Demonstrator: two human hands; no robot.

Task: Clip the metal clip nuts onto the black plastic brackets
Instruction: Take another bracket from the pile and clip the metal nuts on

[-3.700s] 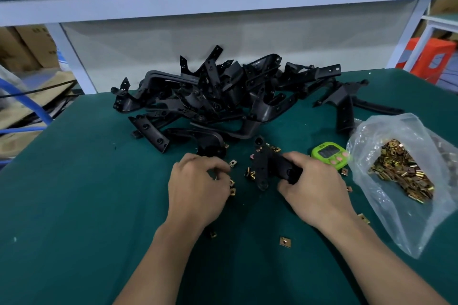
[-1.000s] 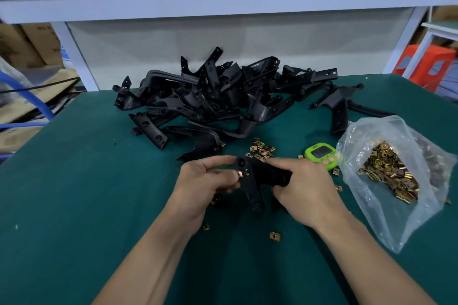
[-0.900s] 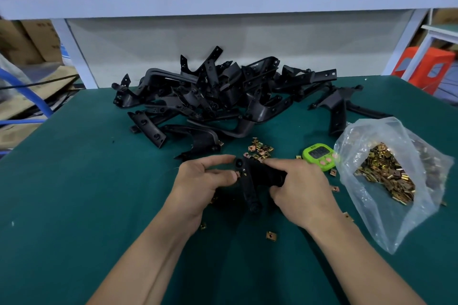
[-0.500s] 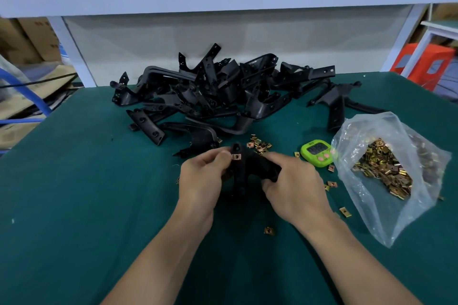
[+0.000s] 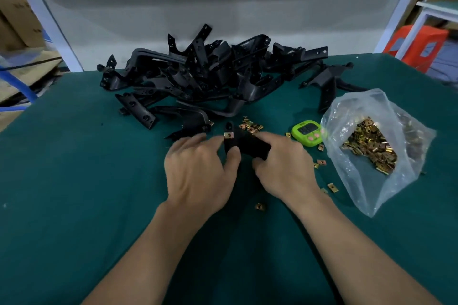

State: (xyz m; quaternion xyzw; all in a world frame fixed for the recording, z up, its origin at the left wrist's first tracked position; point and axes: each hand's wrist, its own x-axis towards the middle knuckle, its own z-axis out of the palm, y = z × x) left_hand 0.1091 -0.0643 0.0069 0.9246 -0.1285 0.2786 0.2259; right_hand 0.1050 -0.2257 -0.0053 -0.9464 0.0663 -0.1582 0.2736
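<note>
Both of my hands hold one black plastic bracket (image 5: 250,143) just above the green table. My right hand (image 5: 280,166) grips its right part. My left hand (image 5: 198,168) pinches its upright arm between thumb and forefinger, right below a brass clip nut (image 5: 229,134) that sits clipped on that arm. A small heap of loose clip nuts (image 5: 251,127) lies just behind the bracket. Farther back is a big pile of black brackets (image 5: 210,77).
A clear plastic bag (image 5: 386,186) of clip nuts lies open at the right. A green timer (image 5: 308,131) sits beside it. Single nuts are scattered near my right wrist, one clip nut (image 5: 260,206) lying between my forearms. A white shelf frame stands behind the table (image 5: 74,181).
The bracket has been lifted off the table and turned upright between both hands. My left hand brought a clip nut to its arm, and the nut now sits on that arm.
</note>
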